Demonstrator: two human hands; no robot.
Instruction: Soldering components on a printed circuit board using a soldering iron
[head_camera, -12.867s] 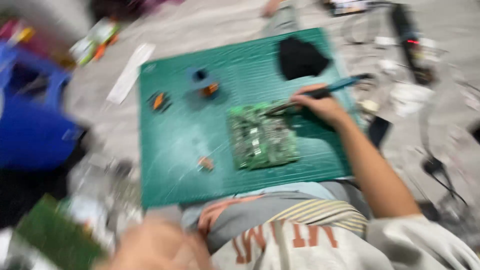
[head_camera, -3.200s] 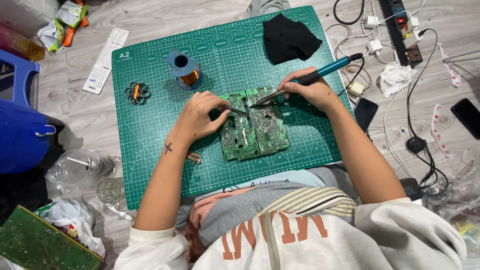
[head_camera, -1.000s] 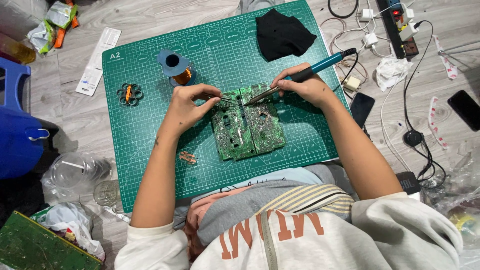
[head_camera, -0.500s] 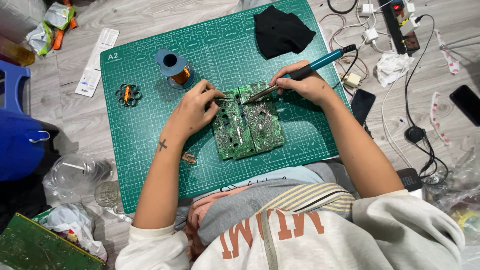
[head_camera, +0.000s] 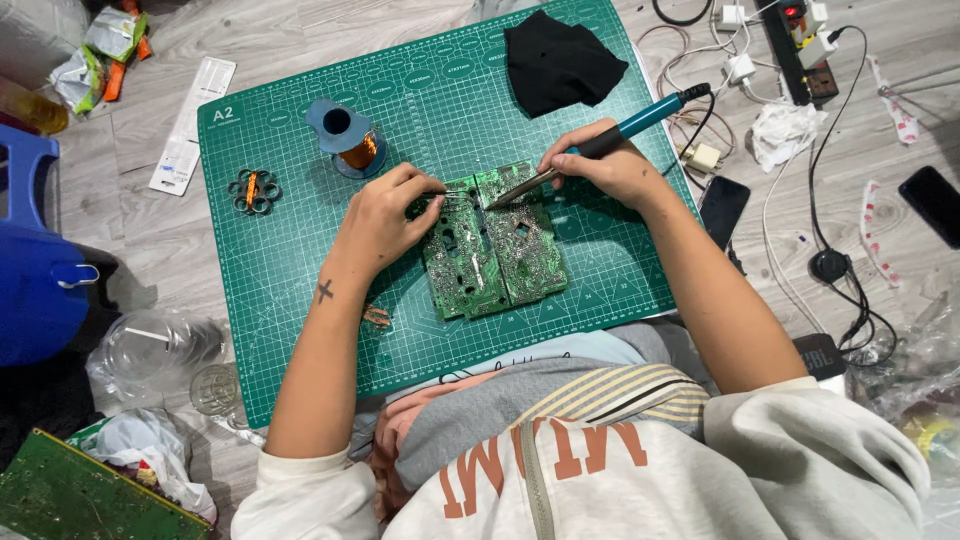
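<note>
1. Large green gridded cutting mat (head_camera: 300, 290) fills the centre of the frame, lying on a pale wood-look floor (head_camera: 130, 240).
2. Two green printed circuit boards (head_camera: 490, 250) lie side by side at mat centre, long axes running top to bottom, slightly tilted.
3. Black cloth (head_camera: 560, 62) sits at the mat's upper right edge; blue plastic stool (head_camera: 35, 260) at far left, cut off by the frame.
4. Right hand (head_camera: 610, 170) grips a teal-handled soldering iron (head_camera: 600, 145) pen-style, fingers closed round the barrel. The iron's long axis slants from upper right down to lower left; its tip meets the boards' top edge.
5. Left hand (head_camera: 385, 215) is just left of the boards, fingertips pinched narrow on a thin wire-like piece (head_camera: 450, 194) pointing right toward the iron tip. What it is exactly is too small to tell.
6. Both hands close in on the same spot at the boards' top; the gap between wire end and iron tip is hard to make out.
7. Blue spool of copper wire (head_camera: 345, 140) stands upper left of the left hand; small coil (head_camera: 252, 190) farther left.
8. Dark phone (head_camera: 722, 210) right of mat, partly hidden by the right forearm.
</note>
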